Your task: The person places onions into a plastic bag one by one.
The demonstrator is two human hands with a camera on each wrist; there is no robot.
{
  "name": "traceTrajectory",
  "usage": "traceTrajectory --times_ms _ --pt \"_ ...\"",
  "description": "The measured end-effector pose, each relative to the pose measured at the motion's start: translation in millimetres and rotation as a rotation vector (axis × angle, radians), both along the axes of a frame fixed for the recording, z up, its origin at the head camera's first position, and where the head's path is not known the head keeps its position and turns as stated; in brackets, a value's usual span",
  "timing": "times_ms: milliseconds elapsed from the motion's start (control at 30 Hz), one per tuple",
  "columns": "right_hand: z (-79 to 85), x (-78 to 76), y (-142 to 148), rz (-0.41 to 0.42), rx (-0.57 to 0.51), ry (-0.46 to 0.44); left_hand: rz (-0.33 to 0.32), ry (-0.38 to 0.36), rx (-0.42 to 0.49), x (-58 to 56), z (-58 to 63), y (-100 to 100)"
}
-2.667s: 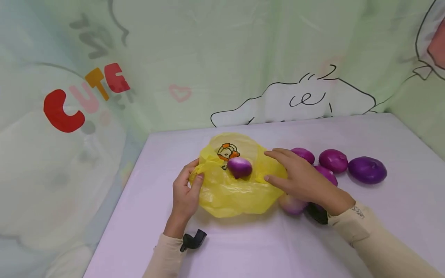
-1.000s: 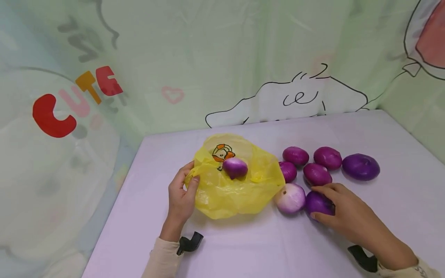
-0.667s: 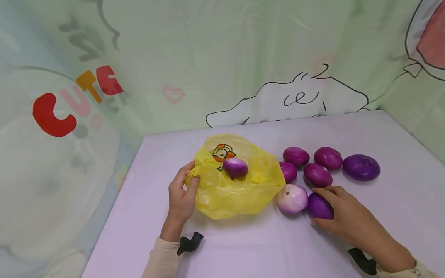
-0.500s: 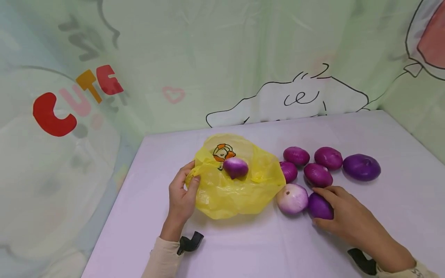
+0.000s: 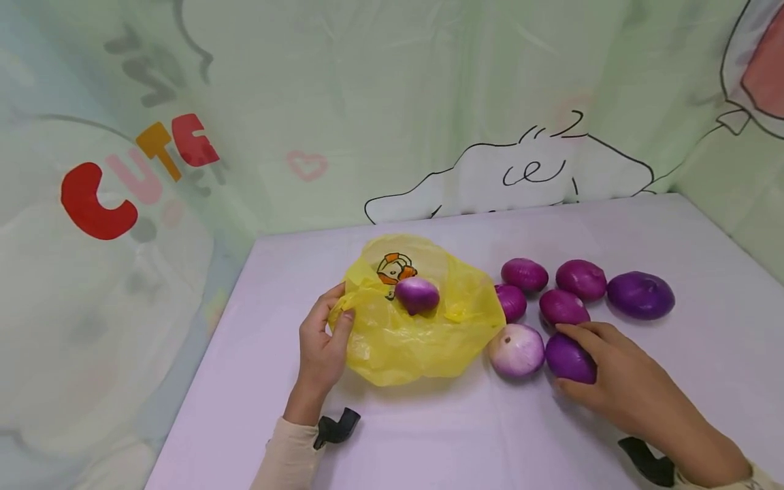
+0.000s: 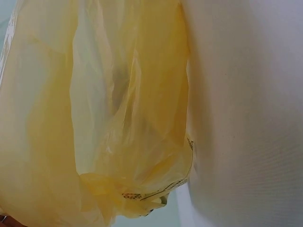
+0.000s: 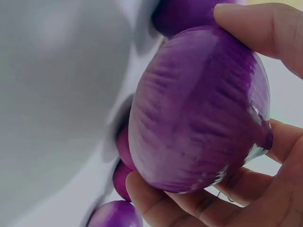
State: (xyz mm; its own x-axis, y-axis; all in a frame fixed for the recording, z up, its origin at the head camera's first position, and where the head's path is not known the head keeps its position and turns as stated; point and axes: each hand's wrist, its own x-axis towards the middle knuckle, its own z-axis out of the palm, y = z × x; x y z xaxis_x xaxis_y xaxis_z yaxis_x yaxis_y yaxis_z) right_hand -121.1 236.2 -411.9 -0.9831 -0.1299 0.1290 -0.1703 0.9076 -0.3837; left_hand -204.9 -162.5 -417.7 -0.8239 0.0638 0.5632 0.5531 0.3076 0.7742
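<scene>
My left hand (image 5: 321,350) pinches the left edge of a yellow plastic bag (image 5: 404,350), its mouth spread wide on the table. One purple onion (image 5: 418,295) lies in the bag's opening, near a printed cartoon. The left wrist view is filled mostly by the bag's thin film (image 6: 151,104). On the right, my right hand (image 5: 637,384) grips a dark purple onion (image 5: 569,357), thumb on one side and fingers curled round the other. Up close in the right wrist view, that onion (image 7: 199,109) looks glossy. A pale white-purple onion (image 5: 516,350) sits immediately left of it.
Several more purple onions stand behind the held one, among them a magenta one (image 5: 563,308) and a larger dark one (image 5: 641,295) farthest right. One onion (image 5: 510,303) is partly covered by the bag's right edge. A curtain (image 5: 331,102) with drawings hangs behind the table (image 5: 429,435).
My right hand has left the bag's right edge, moved right and toward me, and taken hold of the dark purple onion. My left hand keeps its grip on the bag.
</scene>
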Motion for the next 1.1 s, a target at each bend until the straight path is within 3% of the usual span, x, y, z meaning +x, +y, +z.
traceTrajectory --times_ms 400,800,1100 --pt "11.9 0.4 -1.0 -0.008 0.013 -0.010 -0.005 0.012 0.004 0.4 0.1 -0.2" --pt "23.6 -3.0 -2.8 0.029 -0.013 0.143 -0.012 0.017 0.002 -0.6 -2.0 0.1" --pt "39.9 -14.8 -12.6 0.048 -0.045 0.169 -0.005 0.012 -0.001 0.6 -0.9 0.5"
